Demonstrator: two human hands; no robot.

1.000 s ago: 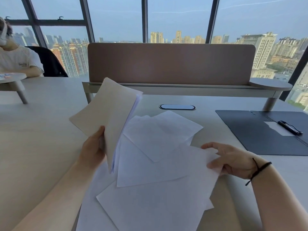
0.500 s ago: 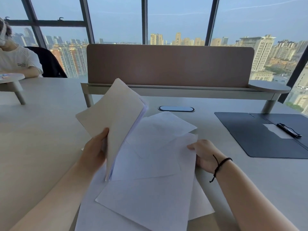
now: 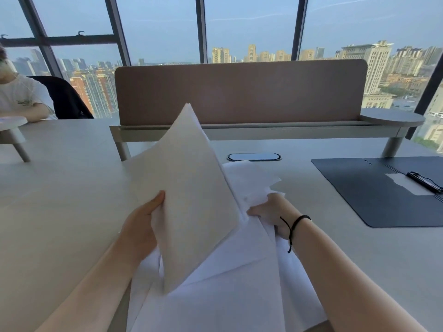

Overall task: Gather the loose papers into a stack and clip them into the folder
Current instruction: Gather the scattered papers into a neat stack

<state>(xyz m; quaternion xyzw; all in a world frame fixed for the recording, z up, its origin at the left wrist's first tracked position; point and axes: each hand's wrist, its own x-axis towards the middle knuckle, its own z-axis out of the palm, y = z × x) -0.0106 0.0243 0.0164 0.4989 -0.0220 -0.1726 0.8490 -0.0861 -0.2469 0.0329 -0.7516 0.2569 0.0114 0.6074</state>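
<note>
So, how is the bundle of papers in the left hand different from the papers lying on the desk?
The bundle is gathered and lifted, tilted up; the loose sheets lie flat and spread, overlapping at odd angles. The left hand grips the bundle; the right hand takes hold of loose sheets. Both are plain white paper.

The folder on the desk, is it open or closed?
Open. The folder lies spread flat on the desk, with its black clip showing inside.
</note>
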